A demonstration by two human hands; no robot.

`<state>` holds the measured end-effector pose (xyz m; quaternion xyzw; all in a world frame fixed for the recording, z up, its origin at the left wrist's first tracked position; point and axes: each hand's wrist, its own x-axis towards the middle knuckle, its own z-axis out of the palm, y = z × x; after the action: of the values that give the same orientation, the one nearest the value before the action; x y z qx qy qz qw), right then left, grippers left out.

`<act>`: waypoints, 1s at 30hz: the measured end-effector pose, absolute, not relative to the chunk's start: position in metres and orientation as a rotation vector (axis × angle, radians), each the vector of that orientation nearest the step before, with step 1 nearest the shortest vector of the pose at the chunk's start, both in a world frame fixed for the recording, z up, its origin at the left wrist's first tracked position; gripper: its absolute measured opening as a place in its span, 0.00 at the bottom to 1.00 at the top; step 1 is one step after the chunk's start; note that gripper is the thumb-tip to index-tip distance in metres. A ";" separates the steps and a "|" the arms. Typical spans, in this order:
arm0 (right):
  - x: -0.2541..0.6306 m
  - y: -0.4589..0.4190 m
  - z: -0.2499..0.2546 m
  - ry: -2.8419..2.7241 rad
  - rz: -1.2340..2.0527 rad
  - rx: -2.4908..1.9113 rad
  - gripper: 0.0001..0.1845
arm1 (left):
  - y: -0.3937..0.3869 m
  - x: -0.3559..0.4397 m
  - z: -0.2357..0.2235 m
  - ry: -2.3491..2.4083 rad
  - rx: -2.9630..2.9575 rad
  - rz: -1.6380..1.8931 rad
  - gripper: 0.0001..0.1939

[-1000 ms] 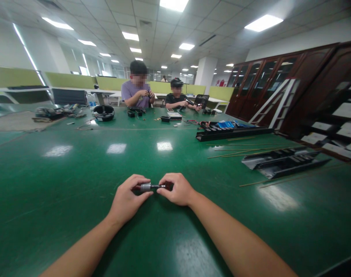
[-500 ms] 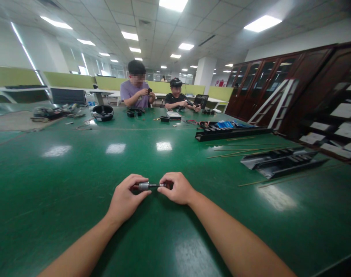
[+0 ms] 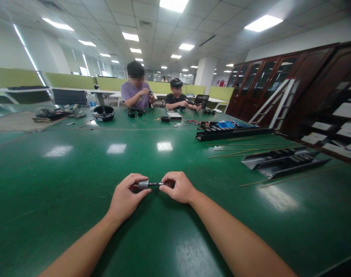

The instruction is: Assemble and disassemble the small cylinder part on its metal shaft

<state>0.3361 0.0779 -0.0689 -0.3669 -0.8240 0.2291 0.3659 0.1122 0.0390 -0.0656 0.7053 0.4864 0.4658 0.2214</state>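
Note:
A grey cylindrical tool [image 3: 143, 184] with a thin metal shaft lies level between my two hands above the green table. My left hand [image 3: 128, 198] is closed round its thick grey body, thumb below and fingers above. At the shaft's other end, my right hand [image 3: 177, 187] pinches the tip between thumb and forefinger. Something dark reddish shows inside the curl of each hand, too hidden to name. Between the hands a stretch of bare shaft [image 3: 155, 184] is visible.
Black metal channels [image 3: 281, 163] and thin yellowish rods [image 3: 238, 154] lie to the right on the green table [image 3: 77, 184]. Farther back are a black headset [image 3: 103, 113], a black channel [image 3: 233, 132] with blue parts, and two people [image 3: 136, 90] handling small items. A ladder [image 3: 279, 102] leans near cabinets.
My right hand has shifted slightly to the right, so more of the thin shaft shows between the hands. My left hand stays nearly in place on the grey body.

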 end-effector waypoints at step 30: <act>0.335 0.072 -0.070 -2.141 0.698 -0.960 0.07 | 0.038 0.063 -0.057 1.487 1.114 1.503 0.27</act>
<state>0.3350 0.0725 -0.0698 -0.3689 -0.8226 0.2680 0.3397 0.0633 0.0378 -0.0574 0.4336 0.5788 0.5850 0.3672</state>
